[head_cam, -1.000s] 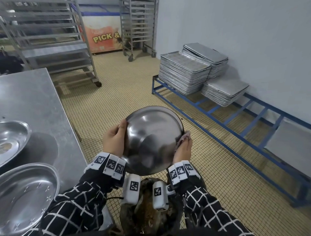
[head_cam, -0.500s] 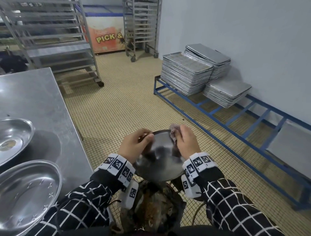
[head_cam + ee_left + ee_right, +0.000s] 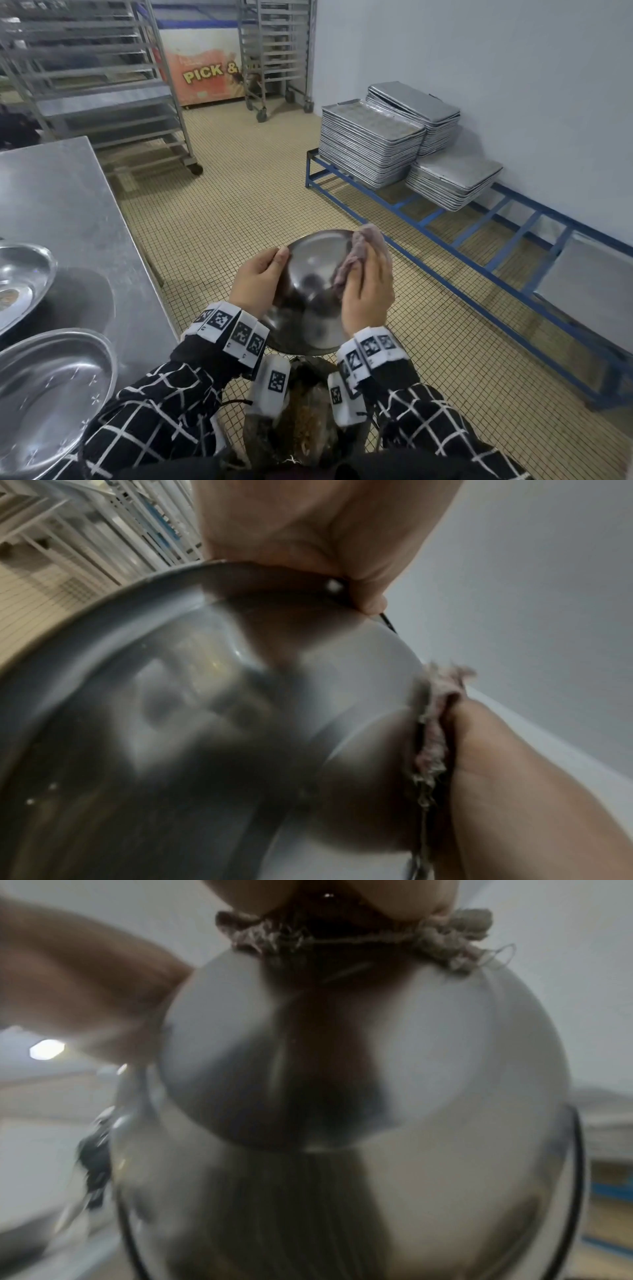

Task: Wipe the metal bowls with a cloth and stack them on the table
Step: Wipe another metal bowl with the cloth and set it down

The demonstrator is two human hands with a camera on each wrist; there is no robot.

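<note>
I hold a round metal bowl [image 3: 310, 274] in the air in front of me, its outer bottom turned towards me. My left hand [image 3: 258, 279] grips the bowl's left rim, thumb on the outside. My right hand [image 3: 368, 291] presses a crumpled pinkish cloth [image 3: 356, 253] against the bowl's right side. The left wrist view shows the bowl [image 3: 222, 723], the rim pinched by my left hand [image 3: 322, 547], and the cloth [image 3: 435, 723] at its edge. In the right wrist view the cloth [image 3: 448, 939] lies bunched on the bowl [image 3: 359, 1083].
A steel table [image 3: 68, 205] stands at my left with two metal bowls [image 3: 51, 387] [image 3: 20, 274] on it. A blue floor rack [image 3: 479, 226] along the right wall carries stacks of baking trays [image 3: 373, 144]. Wheeled tray racks [image 3: 102, 85] stand behind on the tiled floor.
The bowl has tipped from facing up towards me to bottom-up and lower. My right hand with the cloth has moved from the far rim onto the bowl's right side.
</note>
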